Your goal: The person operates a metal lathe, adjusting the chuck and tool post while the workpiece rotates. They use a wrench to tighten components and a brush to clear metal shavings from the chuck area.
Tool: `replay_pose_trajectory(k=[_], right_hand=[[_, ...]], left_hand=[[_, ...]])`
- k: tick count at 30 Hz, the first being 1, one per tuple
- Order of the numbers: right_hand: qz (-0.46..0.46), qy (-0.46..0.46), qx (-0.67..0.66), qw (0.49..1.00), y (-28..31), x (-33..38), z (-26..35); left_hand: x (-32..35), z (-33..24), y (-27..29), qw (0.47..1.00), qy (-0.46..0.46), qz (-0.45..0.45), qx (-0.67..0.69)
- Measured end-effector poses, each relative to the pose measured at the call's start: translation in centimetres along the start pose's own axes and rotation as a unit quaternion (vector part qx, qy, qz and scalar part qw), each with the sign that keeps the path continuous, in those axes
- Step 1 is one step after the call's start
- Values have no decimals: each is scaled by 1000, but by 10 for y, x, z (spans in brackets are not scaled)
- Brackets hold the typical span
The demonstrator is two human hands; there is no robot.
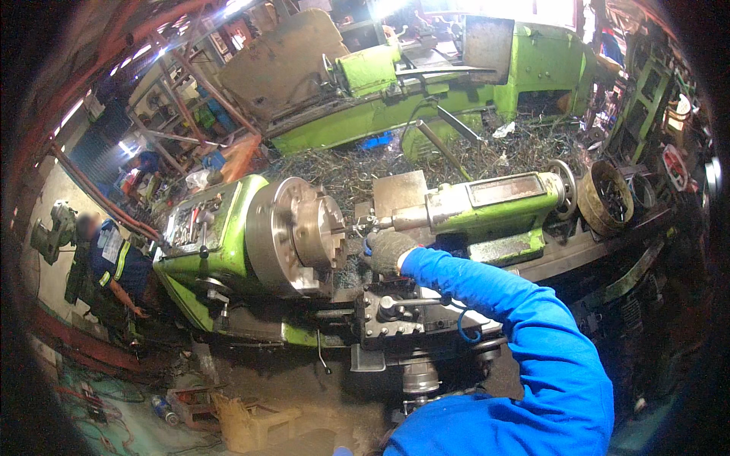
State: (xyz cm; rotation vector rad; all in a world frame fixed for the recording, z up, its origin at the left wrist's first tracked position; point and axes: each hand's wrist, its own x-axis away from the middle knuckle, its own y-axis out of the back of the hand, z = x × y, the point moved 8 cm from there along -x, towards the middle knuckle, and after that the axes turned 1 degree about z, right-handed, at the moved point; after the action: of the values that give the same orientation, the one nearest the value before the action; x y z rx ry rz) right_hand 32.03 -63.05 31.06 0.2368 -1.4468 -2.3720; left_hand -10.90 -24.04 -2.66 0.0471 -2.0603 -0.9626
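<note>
My right hand [388,251], in a grey knit glove with a blue sleeve behind it, reaches in between the steel chuck [304,232] of a green lathe and the tailstock [494,205]. It sits just under the tailstock's grey quill [407,219], whose tip points at a small part in the chuck jaws [356,226]. The gloved fingers are curled, and whatever lies under them is hidden. Below the hand is the dark carriage with its tool post and lever [403,308]. My left hand is out of the picture.
A person in dark blue workwear with reflective stripes [114,266] stands at the lathe's left end. A second green lathe [380,99] stands behind a heap of metal swarf [456,159]. A rusty ring [606,199] sits right of the tailstock handwheel. A bottle [162,410] lies on the floor.
</note>
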Motion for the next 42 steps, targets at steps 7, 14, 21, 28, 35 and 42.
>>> replay_pose_trajectory(k=[7, 14, 21, 28, 35, 42], right_hand=[[15, -34, -16, 999, 52, 38, 24], [-319, -97, -197, 922, 128, 174, 18], [-342, -121, 22, 932, 54, 194, 46], [-293, -156, 97, 938, 37, 177, 47], [-304, -137, 131, 934, 42, 184, 56], [-302, -140, 103, 937, 46, 179, 56]], left_hand=[[-43, 25, 24, 999, -4, -22, -26], [-223, 42, 10, 993, -50, -62, -92], [-335, 15, -15, 995, -14, -102, -9], [-373, 28, -21, 979, -50, 24, -195], [-271, -66, 69, 740, -10, 130, 660], [-227, -100, 122, 661, 37, 169, 730]])
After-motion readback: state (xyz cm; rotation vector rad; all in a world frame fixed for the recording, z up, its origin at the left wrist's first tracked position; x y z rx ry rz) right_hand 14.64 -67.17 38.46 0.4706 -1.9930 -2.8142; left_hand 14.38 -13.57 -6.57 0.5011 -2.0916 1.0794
